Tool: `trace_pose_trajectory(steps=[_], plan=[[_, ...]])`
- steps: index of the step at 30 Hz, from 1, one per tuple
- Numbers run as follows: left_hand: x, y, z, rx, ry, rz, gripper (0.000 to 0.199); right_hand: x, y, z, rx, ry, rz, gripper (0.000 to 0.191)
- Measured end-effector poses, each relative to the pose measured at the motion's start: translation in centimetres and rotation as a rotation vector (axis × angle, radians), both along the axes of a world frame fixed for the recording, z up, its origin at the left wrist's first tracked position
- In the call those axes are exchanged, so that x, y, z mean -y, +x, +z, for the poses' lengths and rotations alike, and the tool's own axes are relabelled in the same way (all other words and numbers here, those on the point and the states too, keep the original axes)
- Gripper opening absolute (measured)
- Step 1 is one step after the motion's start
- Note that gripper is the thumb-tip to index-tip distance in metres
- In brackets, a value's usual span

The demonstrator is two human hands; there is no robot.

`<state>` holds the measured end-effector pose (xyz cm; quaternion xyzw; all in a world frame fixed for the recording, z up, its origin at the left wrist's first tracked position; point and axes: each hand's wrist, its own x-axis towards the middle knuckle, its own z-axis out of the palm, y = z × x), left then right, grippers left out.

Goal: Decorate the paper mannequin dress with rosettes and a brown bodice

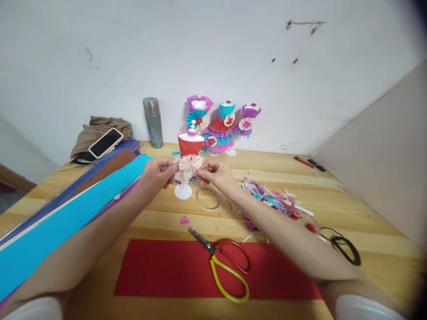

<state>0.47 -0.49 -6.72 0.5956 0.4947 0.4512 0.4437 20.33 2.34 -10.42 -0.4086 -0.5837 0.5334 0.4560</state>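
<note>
Both of my hands pinch a pale pink pleated paper rosette (191, 163) by its two sides. My left hand (158, 172) has its left edge, and my right hand (215, 173) its lower right edge. Right behind the rosette stands a small white mannequin (183, 191) on a round base, dressed in a red paper top (190, 144). Whether the rosette touches the mannequin I cannot tell. A roll of clear tape (208, 198) lies on the table below my right hand. Nearer to me, scissors (211, 249) with one red and one yellow handle rest on a red paper strip (160, 269).
Several dressed mannequins (227, 111) stand by the wall, with a metal thermos (153, 123) to their left. Stacked coloured paper (83, 202), a phone (106, 142) and brown cloth (96, 129) occupy the left. Paper scraps (275, 200), black cord (347, 251) and pens (308, 163) lie right.
</note>
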Motion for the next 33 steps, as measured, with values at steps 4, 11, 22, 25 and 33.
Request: trace_pose_trajectory(steps=[4, 11, 22, 25, 33], plan=[[-0.1, 0.0, -0.4, -0.016, -0.033, 0.003, 0.026, 0.2, -0.2, -0.1, -0.002, -0.040, 0.000, 0.036], [-0.2, 0.0, -0.5, -0.051, -0.002, -0.001, 0.031, 0.3, -0.5, 0.1, -0.012, -0.063, 0.022, 0.032], [-0.2, 0.4, -0.7, -0.075, 0.034, 0.055, 0.024, 0.7, -1.0, -0.5, 0.145, 0.046, -0.122, 0.021], [-0.3, 0.3, -0.7, -0.060, 0.027, 0.055, 0.024, 0.9, -1.2, -0.5, 0.165, 0.048, -0.113, 0.020], [0.2, -0.4, -0.3, -0.053, -0.034, 0.035, 0.029, 1.8, -0.2, -0.5, 0.306, -0.003, -0.088, 0.024]])
